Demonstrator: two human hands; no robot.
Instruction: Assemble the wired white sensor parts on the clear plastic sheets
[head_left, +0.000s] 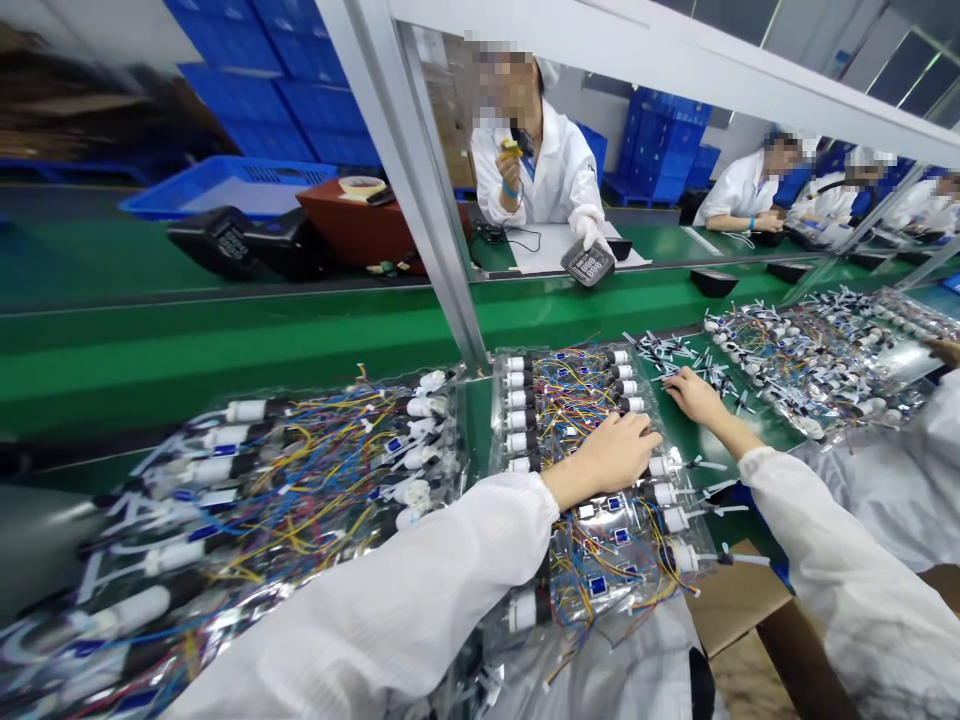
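My left hand (615,452) reaches over the middle wired tray, fingers curled at its right-hand column of small white-and-black cylindrical pumps (628,387). The hand covers whatever its fingers grip. My right hand (696,395) has thumb and fingers together at the near left of a pile of short white tubes with black fittings (716,372). A thin tube seems to be between its fingertips. On the clear plastic tray (499,400), pumps line both sides, with coloured wires (570,400) and small blue boards (621,536) between. Several lower-right pumps carry white tubes (742,558).
Another wired tray (300,470) lies at left, and more stand at right (810,350) by a co-worker's sleeve (915,470). A metal post (420,180) rises behind the middle tray. Across the green bench a co-worker holds a black display unit (589,263). Below is an open carton (739,610).
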